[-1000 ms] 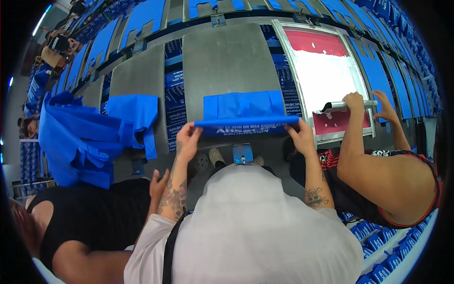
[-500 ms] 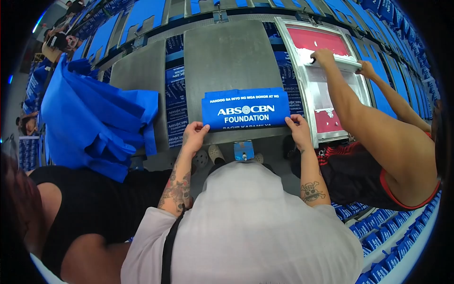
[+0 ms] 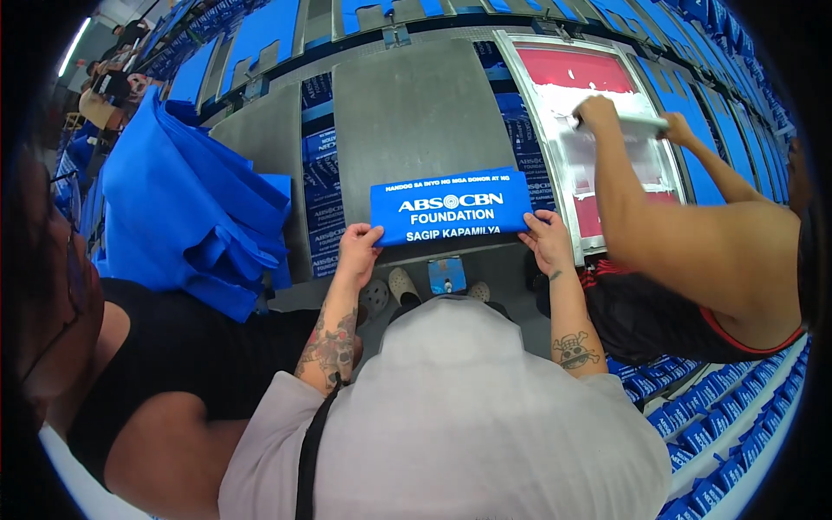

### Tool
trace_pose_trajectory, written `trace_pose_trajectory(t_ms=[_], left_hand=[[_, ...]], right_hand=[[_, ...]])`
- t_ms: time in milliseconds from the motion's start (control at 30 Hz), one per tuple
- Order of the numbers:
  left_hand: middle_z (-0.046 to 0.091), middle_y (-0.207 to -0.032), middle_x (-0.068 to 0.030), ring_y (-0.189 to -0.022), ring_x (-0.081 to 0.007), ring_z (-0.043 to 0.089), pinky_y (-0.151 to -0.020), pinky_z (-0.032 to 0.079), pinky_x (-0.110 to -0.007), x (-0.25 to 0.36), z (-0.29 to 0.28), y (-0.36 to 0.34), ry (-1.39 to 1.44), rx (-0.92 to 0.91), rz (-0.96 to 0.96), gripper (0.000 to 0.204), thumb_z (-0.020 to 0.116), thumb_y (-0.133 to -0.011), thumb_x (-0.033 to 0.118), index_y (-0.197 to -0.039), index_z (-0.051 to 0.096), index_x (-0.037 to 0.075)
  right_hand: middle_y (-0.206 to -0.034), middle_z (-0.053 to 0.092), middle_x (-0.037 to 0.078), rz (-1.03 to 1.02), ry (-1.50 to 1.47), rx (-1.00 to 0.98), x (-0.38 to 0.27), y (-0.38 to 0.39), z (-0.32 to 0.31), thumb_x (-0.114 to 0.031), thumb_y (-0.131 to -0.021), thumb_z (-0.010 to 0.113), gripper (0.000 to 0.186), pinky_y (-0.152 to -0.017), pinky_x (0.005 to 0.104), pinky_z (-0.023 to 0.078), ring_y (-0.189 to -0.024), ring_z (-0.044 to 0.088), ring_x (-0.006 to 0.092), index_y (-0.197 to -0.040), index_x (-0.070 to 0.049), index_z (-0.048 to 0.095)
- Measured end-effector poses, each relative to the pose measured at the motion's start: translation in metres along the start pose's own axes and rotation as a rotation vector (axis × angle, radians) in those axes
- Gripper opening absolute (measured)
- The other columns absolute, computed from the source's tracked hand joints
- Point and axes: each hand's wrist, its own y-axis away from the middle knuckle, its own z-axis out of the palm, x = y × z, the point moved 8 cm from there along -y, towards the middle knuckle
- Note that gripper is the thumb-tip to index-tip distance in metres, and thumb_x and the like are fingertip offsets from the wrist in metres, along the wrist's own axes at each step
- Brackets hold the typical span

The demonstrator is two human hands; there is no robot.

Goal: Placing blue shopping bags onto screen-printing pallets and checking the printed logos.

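At six o'clock on the grey surface (image 3: 420,104) I saw the blue cloth (image 3: 451,206), seemingly folded, printed side upward, not yet released, the left hand (image 3: 356,247) pinching its eight-o'clock corner, the right hand (image 3: 549,240) its four-o'clock one.

Even light, tube lamp (image 3: 74,46) upper left; fisheye-bent edges; co-worker's arm (image 3: 640,212) motion-blurred
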Motion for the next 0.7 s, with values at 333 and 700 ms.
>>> trace_pose_trajectory(t_ms=[333,700], left_hand=[[0.066,-0.100,-0.0048,-0.086,-0.0161,0.062,-0.074,0.051,-0.035,0.003,0.009,-0.009,-0.063,-0.027,-0.226,0.021,0.065,-0.097,0.019,-0.115,0.061,0.008],[0.070,-0.092,-0.0056,-0.077,-0.0121,0.064,-0.068,0.053,-0.028,0.030,0.005,-0.007,-0.321,-0.076,-0.024,0.014,0.067,-0.097,0.006,-0.110,0.060,0.006]], right_hand=[[-0.103,0.068,0.008,0.176,-0.014,-0.191,0.002,-0.009,0.012,-0.018,-0.098,0.071,0.035,-0.078,0.0336,0.057,-0.086,0.066,0.0167,-0.126,-0.003,0.056],[-0.100,0.071,0.008,-0.016,0.225,-0.323,-0.011,-0.026,0.015,-0.007,-0.100,0.064,0.018,-0.074,0.0328,0.059,-0.085,0.069,0.0150,-0.116,-0.004,0.055]])
